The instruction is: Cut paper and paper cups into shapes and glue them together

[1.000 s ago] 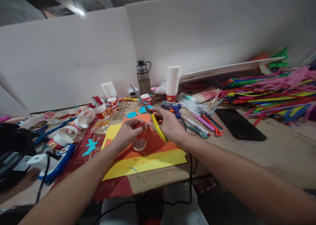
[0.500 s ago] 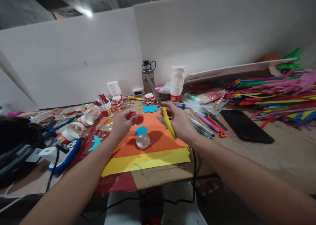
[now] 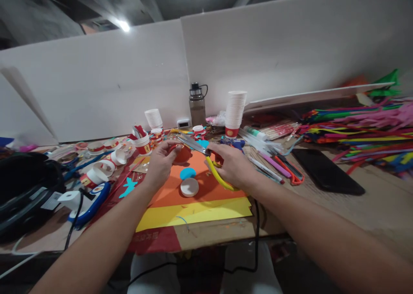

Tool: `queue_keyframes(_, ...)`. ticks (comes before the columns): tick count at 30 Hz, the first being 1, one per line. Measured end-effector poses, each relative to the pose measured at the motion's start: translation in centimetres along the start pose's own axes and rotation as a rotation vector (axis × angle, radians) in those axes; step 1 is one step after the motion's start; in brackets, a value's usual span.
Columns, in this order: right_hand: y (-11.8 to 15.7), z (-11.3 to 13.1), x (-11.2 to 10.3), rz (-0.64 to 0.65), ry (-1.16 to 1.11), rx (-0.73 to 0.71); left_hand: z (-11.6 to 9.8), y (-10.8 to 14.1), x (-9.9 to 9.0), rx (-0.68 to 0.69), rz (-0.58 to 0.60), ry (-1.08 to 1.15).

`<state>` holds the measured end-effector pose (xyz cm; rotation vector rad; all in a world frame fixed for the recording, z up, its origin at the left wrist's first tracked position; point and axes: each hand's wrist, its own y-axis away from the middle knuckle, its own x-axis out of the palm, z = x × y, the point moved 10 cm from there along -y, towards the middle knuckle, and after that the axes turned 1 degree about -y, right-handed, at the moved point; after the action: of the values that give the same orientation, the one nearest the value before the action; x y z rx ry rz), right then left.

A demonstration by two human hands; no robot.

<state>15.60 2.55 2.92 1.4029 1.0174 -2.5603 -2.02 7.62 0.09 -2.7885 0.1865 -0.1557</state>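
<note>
My left hand (image 3: 162, 164) pinches an orange-red round piece (image 3: 182, 154) above the orange paper (image 3: 206, 191). In my right hand (image 3: 229, 163) are yellow-handled scissors (image 3: 219, 177); their blades point left, beside the round piece and near my left fingertips. Whether the blades touch it is unclear. Below, a blue paper disc (image 3: 187, 173) lies partly next to a white round cup base (image 3: 189, 187). More blue discs (image 3: 202, 144) lie partly hidden behind the blades.
Yellow paper (image 3: 193, 215) lies at the front edge. Cup pieces (image 3: 93, 176) and a blue-white object are left. Stacked cups (image 3: 235, 113) and a bottle (image 3: 197, 107) stand behind. Pens, a phone (image 3: 328, 171) and coloured strips (image 3: 371, 126) lie right.
The scissors have swung down from pointing upward to pointing left, towards the piece in my left hand. That piece now shows its flat round face. The view has shifted slightly.
</note>
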Motion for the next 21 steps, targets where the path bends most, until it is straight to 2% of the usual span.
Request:
queue_keyframes(10,-0.1,-0.7,0.1,0.036,0.235,0.054,0.3,-0.5,-0.8,-0.020,-0.037,0.004)
queue_keyframes(21,-0.1,-0.4,0.1,0.068,0.389,0.016,0.3,-0.8,-2.0,-0.038,-0.105,0.065)
